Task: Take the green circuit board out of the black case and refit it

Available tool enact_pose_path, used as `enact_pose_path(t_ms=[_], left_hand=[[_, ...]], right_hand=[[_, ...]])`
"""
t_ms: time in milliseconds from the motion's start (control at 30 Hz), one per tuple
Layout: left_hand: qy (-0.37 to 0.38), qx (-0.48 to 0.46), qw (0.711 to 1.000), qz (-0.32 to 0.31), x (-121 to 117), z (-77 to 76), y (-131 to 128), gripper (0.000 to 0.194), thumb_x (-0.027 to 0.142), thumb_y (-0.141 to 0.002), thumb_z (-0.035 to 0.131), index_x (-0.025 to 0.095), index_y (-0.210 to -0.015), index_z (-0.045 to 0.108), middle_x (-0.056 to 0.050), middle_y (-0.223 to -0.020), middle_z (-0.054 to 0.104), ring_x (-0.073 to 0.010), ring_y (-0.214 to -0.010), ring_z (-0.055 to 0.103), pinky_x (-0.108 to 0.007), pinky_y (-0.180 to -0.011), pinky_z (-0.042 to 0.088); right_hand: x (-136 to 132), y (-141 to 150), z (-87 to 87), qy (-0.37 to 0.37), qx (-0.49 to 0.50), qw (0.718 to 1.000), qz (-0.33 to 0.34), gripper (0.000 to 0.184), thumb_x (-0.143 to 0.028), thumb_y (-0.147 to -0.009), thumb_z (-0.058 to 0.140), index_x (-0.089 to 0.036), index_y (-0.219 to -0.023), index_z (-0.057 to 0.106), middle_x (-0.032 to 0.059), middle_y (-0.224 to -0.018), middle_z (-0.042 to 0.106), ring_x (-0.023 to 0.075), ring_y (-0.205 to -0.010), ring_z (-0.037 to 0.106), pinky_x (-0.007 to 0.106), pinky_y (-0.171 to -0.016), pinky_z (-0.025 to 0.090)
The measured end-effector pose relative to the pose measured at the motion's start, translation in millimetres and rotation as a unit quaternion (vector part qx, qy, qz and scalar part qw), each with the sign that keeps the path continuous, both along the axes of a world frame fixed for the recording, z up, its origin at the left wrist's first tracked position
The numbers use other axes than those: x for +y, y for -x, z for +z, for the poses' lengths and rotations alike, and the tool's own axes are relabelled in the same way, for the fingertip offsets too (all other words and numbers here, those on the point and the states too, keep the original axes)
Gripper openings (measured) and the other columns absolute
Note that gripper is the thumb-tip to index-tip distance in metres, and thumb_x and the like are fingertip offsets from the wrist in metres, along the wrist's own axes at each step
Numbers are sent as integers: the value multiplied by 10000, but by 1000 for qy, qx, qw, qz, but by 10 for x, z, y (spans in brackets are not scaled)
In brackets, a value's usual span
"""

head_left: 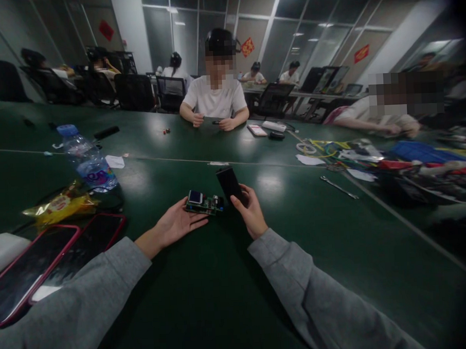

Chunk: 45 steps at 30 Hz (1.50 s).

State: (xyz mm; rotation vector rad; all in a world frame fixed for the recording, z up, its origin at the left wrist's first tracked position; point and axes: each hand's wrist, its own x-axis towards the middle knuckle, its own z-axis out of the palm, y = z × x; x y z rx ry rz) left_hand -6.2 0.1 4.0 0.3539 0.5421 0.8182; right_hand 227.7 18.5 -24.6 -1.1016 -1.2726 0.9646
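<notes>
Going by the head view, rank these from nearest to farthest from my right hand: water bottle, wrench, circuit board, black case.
From the right hand:
1. Black case, held in it.
2. Circuit board, just left, in the left hand.
3. Wrench, out to the right on the table.
4. Water bottle, far left.

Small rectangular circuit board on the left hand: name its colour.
The board is green, best seen in the head view.

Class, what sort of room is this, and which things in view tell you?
Probably a shared electronics workroom: a circuit board in hand, a wrench and tangled cables on the long green table.
</notes>
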Motion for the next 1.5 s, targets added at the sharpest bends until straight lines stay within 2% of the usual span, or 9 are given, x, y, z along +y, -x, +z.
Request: enact_pose_path(t_ms=[333, 533, 733, 867, 1000, 1200, 1300, 1500], left_hand=[[-6, 18, 1000, -2, -4, -1, 5, 454, 353, -965, 425, 94, -1336, 453, -181, -1261, 599, -308, -1230, 529, -459, -1092, 319], [-3, 36, 999, 3, 16, -29, -13, 407, 350, -978, 390, 69, -1240, 523, -173, -1114, 668, -278, -1101, 618, -450, -1081, 326], [-4, 41, 999, 21, 31, -89, -16, 438, 337, -972, 411, 102, -1342, 432, -154, -1072, 673, -271, -1000, 663, -461, -1066, 331], [-12, 40, 999, 20, 24, -81, -17, 518, 366, -957, 456, 152, -1412, 334, -148, -1137, 646, -276, -1034, 652, -458, -1064, 333], [-15, 51, 999, 12, 11, -26, -36, 555, 408, -963, 429, 135, -1425, 290, -163, -1150, 641, -271, -1051, 646, -437, -1060, 340], [-30, 58, 998, 1, 6, -25, -39, 540, 407, -962, 435, 119, -1408, 337, -171, -1120, 664, -267, -1059, 642, -425, -1068, 332], [-35, 51, 998, -7, 9, -47, -27, 497, 362, -964, 446, 109, -1388, 384, -158, -1076, 682, -255, -1059, 640, -416, -1073, 327], [-34, 53, 998, -3, 9, -46, -32, 474, 358, -968, 436, 105, -1367, 410, -166, -1093, 675, -261, -1076, 633, -423, -1083, 311]], right_hand=[[-88, 50, 77, -123, -108, 985, 46, 526, -366, -831, 663, -240, -1285, 430, 92, -1237, 534, 243, -1166, 529, 448, -1036, 421], [-146, 82, 114, -165, -174, 969, 54, 509, -320, -841, 648, -238, -1293, 429, 92, -1235, 524, 247, -1151, 530, 433, -999, 444], [-198, 133, 154, -203, -235, 946, 97, 517, -261, -819, 662, -243, -1283, 435, 94, -1219, 531, 254, -1135, 533, 453, -994, 440], [-191, 131, 158, -196, -235, 947, 101, 518, -254, -809, 670, -244, -1272, 436, 92, -1219, 537, 257, -1133, 539, 452, -981, 446], [-180, 121, 161, -183, -223, 951, 108, 523, -261, -810, 674, -238, -1273, 433, 91, -1233, 542, 251, -1127, 548, 443, -976, 451], [-184, 129, 174, -162, -204, 961, 95, 511, -309, -828, 661, -250, -1280, 431, 92, -1237, 543, 260, -1144, 545, 460, -983, 449], [-172, 129, 169, -154, -196, 963, 106, 511, -307, -824, 665, -246, -1276, 434, 91, -1233, 548, 261, -1135, 552, 466, -981, 451], [-168, 132, 170, -156, -184, 967, 82, 498, -285, -824, 663, -243, -1269, 444, 89, -1220, 549, 250, -1116, 558, 440, -963, 460]])
